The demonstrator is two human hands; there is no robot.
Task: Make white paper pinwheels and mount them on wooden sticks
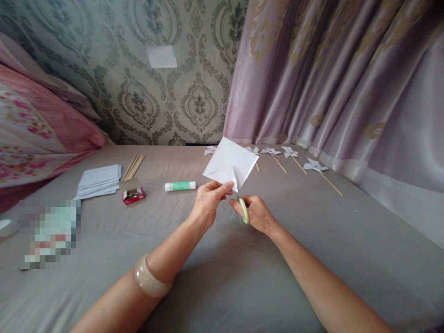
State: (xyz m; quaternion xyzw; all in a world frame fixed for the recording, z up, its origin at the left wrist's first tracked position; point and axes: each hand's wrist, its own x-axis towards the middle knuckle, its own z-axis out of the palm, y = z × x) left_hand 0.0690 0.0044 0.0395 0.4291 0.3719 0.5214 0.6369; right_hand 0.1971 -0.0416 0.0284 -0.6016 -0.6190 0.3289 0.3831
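A square sheet of white paper [231, 159] is pinched at its lower corner by my left hand [210, 199], thumb on top. My right hand [256, 212] grips a pair of scissors [244, 210] by their pale green handles. The blades point up and away from me, over the paper near that lower corner; part of one blade shows on the sheet. Just left of my left hand lies a glue stick [180, 186] with a green label. Behind the paper, several white paper pinwheels [290, 152] on wooden sticks lie in a row, some partly hidden by the sheet.
On the left are a stack of white paper [99, 180], several wooden sticks [133, 166] and an opened small red box [133, 195] with small items inside. Nearer lies a blurred-out packet [52, 233], with a white roll [7, 228] at the edge. A curtain [312, 69] hangs behind right.
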